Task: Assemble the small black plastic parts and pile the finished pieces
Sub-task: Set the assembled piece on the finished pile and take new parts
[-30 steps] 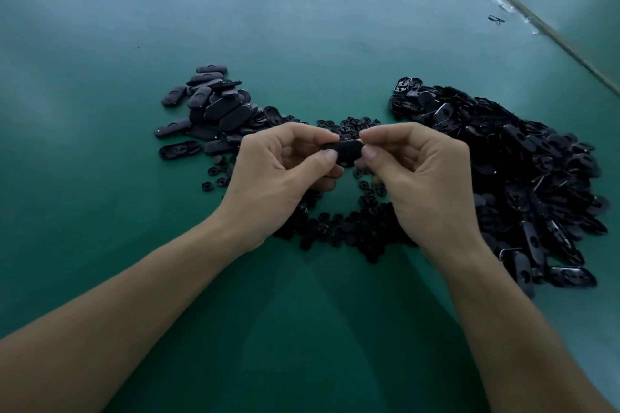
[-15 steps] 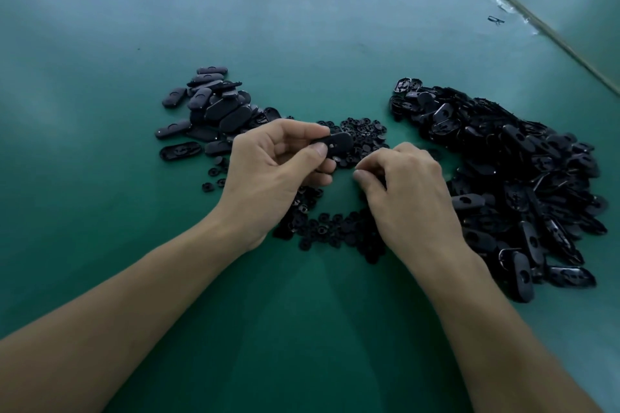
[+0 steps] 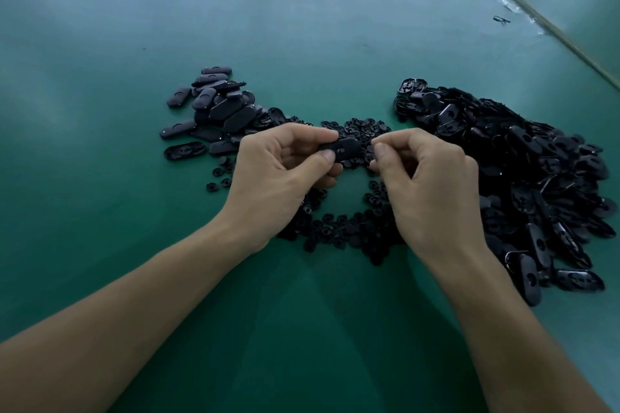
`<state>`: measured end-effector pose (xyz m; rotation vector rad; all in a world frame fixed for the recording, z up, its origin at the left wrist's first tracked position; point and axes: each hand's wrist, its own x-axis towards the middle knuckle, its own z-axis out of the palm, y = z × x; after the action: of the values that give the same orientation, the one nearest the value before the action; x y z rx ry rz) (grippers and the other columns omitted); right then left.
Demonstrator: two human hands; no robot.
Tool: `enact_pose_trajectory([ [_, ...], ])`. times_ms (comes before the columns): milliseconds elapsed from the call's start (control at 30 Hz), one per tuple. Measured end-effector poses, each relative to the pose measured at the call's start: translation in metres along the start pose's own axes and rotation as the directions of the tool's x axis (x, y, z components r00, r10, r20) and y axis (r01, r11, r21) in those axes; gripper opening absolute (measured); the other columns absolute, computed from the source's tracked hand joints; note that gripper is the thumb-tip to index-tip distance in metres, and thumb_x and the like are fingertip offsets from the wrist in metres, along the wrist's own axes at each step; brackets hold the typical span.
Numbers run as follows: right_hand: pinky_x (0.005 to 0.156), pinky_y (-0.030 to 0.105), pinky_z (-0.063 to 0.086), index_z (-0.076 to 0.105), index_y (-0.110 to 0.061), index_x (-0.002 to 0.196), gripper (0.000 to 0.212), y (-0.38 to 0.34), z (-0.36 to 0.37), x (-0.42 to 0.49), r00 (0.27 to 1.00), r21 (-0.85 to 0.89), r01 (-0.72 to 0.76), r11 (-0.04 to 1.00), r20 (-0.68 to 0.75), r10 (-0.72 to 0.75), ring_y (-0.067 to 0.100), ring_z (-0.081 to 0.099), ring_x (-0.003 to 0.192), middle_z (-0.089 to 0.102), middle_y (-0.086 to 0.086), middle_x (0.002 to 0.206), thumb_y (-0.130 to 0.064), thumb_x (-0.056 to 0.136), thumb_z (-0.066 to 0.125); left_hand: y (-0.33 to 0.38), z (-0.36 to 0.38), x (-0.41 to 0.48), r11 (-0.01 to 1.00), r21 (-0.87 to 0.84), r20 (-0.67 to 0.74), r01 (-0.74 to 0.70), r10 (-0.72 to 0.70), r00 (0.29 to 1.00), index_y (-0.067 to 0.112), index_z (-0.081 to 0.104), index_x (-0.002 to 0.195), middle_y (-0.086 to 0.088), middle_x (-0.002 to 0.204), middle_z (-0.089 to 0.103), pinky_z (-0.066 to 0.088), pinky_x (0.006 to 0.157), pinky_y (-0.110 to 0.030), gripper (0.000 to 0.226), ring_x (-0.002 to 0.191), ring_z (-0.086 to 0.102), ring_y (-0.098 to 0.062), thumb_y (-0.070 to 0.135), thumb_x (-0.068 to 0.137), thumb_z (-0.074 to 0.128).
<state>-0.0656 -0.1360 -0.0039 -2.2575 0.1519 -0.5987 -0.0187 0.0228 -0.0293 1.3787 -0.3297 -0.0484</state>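
The left hand grips a flat oval black plastic shell between thumb and fingers, just above the green table. The right hand pinches what seems to be a small round black plastic insert, mostly hidden by its fingertips. It is probably best to hold the shell level, centre the insert over its opening, and press squarely until it seats.

Both forearms reach in from the near side. The left hand pinches a black piece between thumb and forefinger. The right hand, close beside it, curls with thumb against forefinger.
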Motion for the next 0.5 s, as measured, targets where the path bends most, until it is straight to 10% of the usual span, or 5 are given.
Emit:
enact_pose_trajectory([
  [167,0.074,0.008,0.042,0.076,-0.022,0.113,0.022,0.0022,0.0009,-0.0001,0.998,-0.037,0.039,0.999,0.056,-0.037,0.001,0.057,0.074,0.07,-0.013,0.089,-0.014,0.098,0.061,-0.0018,0.0004,-0.0002,0.999,0.047,-0.012,-0.011,0.012,1.0,0.014,0.074,0.096,-0.007,0.082,0.077,0.058,0.067,-0.024,0.019,0.076,0.076,-0.022,-0.001,0.087,0.069],
  [500,0.078,0.029,0.058,0.073,-0.03,0.093,0.019,0.0033,0.0022,0.0025,0.994,0.36,-0.051,0.932,0.111,0.011,0.008,0.072,0.078,0.075,-0.011,0.083,-0.011,0.089,0.075,-0.0027,0.0012,-0.0003,0.998,0.056,-0.006,-0.011,0.011,1.0,0.016,0.074,0.096,-0.007,0.083,0.077,0.059,0.067,-0.025,0.016,0.076,0.076,-0.022,0.007,0.083,0.07],
])
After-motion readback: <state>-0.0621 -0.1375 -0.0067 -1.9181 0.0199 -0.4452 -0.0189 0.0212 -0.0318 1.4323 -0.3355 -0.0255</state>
